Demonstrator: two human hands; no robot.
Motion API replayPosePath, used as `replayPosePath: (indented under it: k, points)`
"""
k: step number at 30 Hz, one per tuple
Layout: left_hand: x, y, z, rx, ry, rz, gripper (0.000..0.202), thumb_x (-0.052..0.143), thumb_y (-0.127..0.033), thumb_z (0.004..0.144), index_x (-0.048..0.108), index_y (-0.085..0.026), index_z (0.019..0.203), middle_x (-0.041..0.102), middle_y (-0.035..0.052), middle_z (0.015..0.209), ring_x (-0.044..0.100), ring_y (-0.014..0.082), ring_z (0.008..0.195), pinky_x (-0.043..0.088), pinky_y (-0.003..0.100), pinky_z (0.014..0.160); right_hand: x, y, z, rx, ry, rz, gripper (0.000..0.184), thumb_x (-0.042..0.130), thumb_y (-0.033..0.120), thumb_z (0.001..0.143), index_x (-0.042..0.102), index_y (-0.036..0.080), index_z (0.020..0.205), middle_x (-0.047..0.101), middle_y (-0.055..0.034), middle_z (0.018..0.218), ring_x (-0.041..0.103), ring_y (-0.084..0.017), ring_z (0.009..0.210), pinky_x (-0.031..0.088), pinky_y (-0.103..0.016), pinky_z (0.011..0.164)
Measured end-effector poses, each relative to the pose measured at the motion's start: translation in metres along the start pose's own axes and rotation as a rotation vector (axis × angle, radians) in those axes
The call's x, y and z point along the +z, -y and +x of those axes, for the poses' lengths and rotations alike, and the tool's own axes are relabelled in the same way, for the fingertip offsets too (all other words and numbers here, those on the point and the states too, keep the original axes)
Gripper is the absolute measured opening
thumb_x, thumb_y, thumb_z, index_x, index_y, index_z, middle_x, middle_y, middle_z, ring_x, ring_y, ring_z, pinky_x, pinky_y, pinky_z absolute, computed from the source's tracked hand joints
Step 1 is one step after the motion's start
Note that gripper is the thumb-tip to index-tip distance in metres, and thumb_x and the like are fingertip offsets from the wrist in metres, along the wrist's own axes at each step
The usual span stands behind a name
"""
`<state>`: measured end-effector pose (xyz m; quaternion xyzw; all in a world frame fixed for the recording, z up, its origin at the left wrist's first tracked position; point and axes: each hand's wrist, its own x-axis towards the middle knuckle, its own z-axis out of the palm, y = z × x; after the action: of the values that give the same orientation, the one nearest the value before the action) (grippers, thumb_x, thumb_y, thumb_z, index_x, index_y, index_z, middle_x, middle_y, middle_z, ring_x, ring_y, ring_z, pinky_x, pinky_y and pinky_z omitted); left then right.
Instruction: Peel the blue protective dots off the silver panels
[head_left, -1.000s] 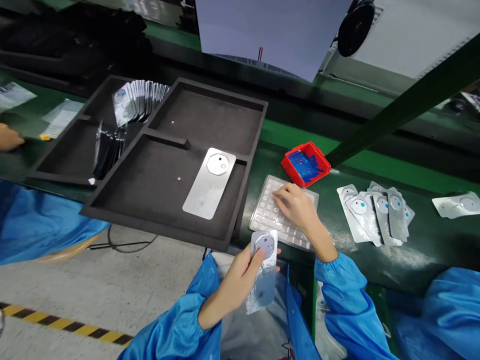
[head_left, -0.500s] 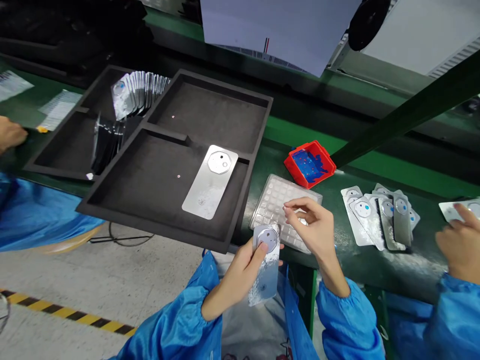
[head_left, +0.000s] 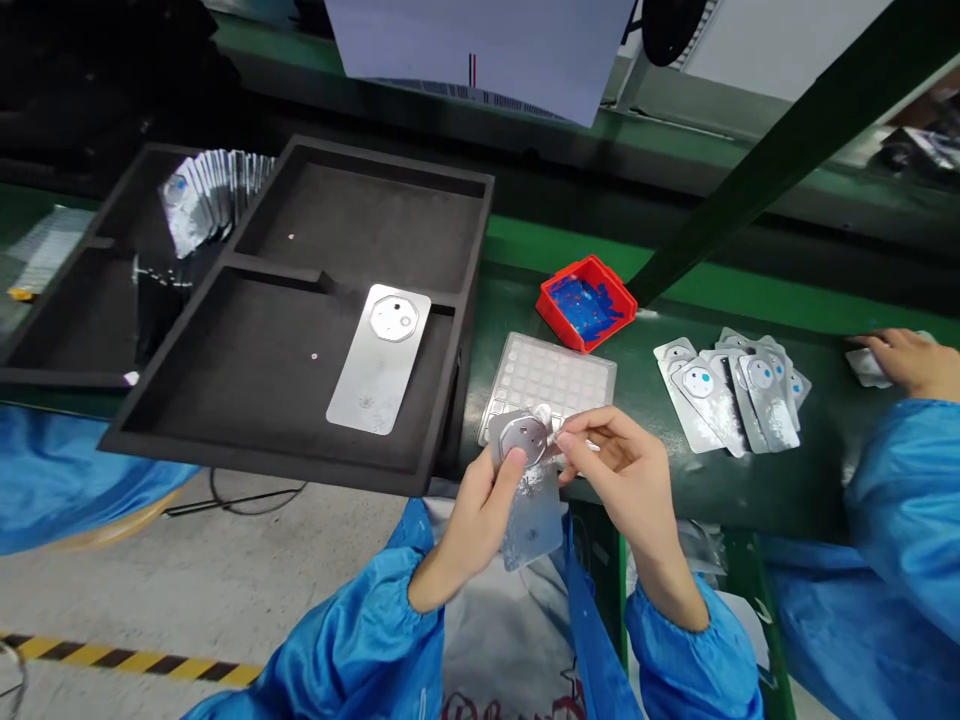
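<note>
By the near edge of the clear tray (head_left: 585, 375), the left hand (head_left: 480, 510) grips a silvery plate (head_left: 534, 530); the right hand (head_left: 622, 470) pinches a pale bit (head_left: 553, 434) beside it. The plate looks light, stiff, slick: best held by its long edges.

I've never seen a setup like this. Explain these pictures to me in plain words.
No robot here: a person works bare-handed, seen by a head-worn camera looking forward and down. The left hand holds a silvery panel with an octagonal ring. The right hand has its fingertips beside that ring; anything pinched is too small to identify. On the green bench are a clear plastic tray, a red bin of blue pieces, overlapping panels, and a black tray bearing another panel. At the right is a co-worker's hand.
</note>
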<state>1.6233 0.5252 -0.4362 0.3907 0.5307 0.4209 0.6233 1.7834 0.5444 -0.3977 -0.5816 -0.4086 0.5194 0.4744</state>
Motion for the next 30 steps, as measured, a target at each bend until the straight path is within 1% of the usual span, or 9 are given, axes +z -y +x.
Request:
replayPosePath:
  k: [2,5,9,12,17,21,26,28,30]
  points:
    - [-0.001,0.001,0.001,0.048,0.006,0.075,0.075,0.061,-0.089,0.092,0.078,-0.016,0.095,0.074,0.0035,0.076,0.063,0.0186,0.071,0.055,0.029,0.066,0.001,-0.001,-0.002,-0.016,0.015,-0.025,0.022,0.09,0.039,0.083,0.078,0.021,0.083,0.077,-0.0016,0.081,0.07,-0.012,0.058,0.066,-0.023,0.054]
    - [-0.003,0.004,0.001,0.109,0.022,0.146,0.073,0.056,-0.087,0.097,0.077,-0.016,0.095,0.076,0.0045,0.078,0.066,0.0189,0.071,0.054,0.029,0.066,0.003,-0.005,-0.006,-0.029,0.022,-0.075,0.014,0.086,0.035,0.087,0.081,0.022,0.087,0.081,-0.0031,0.085,0.075,-0.014,0.065,0.067,-0.022,0.06]
    - [-0.002,0.008,0.001,0.171,0.021,0.175,0.068,0.055,-0.079,0.103,0.079,-0.015,0.103,0.083,0.0071,0.089,0.074,0.0214,0.08,0.058,0.03,0.073,0.005,-0.009,-0.011,-0.077,-0.014,-0.158,0.012,0.083,0.033,0.089,0.082,0.022,0.09,0.083,-0.0042,0.089,0.079,-0.016,0.07,0.066,-0.021,0.063]
    - [-0.001,0.009,0.0,0.199,0.024,0.177,0.062,0.055,-0.071,0.107,0.079,-0.015,0.109,0.085,0.0073,0.094,0.077,0.022,0.084,0.059,0.03,0.077,0.007,-0.01,-0.013,-0.107,-0.033,-0.189,0.011,0.082,0.032,0.089,0.082,0.022,0.089,0.084,-0.0043,0.09,0.079,-0.016,0.07,0.066,-0.023,0.064]
    - [-0.001,0.005,0.0,0.196,0.048,0.161,0.047,0.055,-0.056,0.111,0.079,-0.016,0.117,0.087,0.0083,0.109,0.081,0.024,0.098,0.061,0.031,0.087,0.007,-0.01,-0.015,-0.073,-0.056,-0.206,0.014,0.084,0.036,0.089,0.082,0.022,0.089,0.085,-0.0058,0.09,0.079,-0.019,0.068,0.066,-0.027,0.063]
    - [-0.001,0.005,-0.001,0.203,0.063,0.187,0.042,0.056,-0.051,0.11,0.08,-0.017,0.113,0.087,0.0082,0.104,0.08,0.0249,0.095,0.061,0.032,0.087,0.003,-0.01,-0.014,-0.039,-0.038,-0.219,0.02,0.086,0.041,0.088,0.081,0.022,0.09,0.085,-0.0066,0.091,0.077,-0.019,0.066,0.064,-0.028,0.06]
    - [-0.004,0.004,-0.001,0.242,0.08,0.219,0.039,0.057,-0.048,0.109,0.082,-0.019,0.114,0.086,0.0087,0.104,0.077,0.0253,0.095,0.061,0.033,0.092,-0.002,-0.008,-0.01,-0.028,-0.003,-0.212,0.026,0.087,0.046,0.087,0.076,0.023,0.084,0.081,-0.0043,0.083,0.076,-0.018,0.069,0.062,-0.028,0.062]
    - [-0.003,0.002,0.0,0.249,0.092,0.217,0.04,0.058,-0.05,0.108,0.084,-0.019,0.109,0.085,0.0081,0.098,0.076,0.0237,0.088,0.062,0.032,0.088,-0.002,-0.009,-0.008,-0.022,0.002,-0.229,0.032,0.089,0.048,0.086,0.07,0.023,0.079,0.076,-0.0017,0.076,0.07,-0.016,0.063,0.056,-0.026,0.057]
    - [-0.002,0.0,0.001,0.22,0.081,0.191,0.043,0.063,-0.056,0.105,0.085,-0.019,0.102,0.084,0.0074,0.091,0.076,0.0229,0.082,0.063,0.032,0.083,-0.001,-0.012,-0.009,-0.035,-0.014,-0.247,0.037,0.091,0.048,0.084,0.064,0.023,0.076,0.068,0.0025,0.068,0.059,-0.012,0.055,0.048,-0.024,0.051]
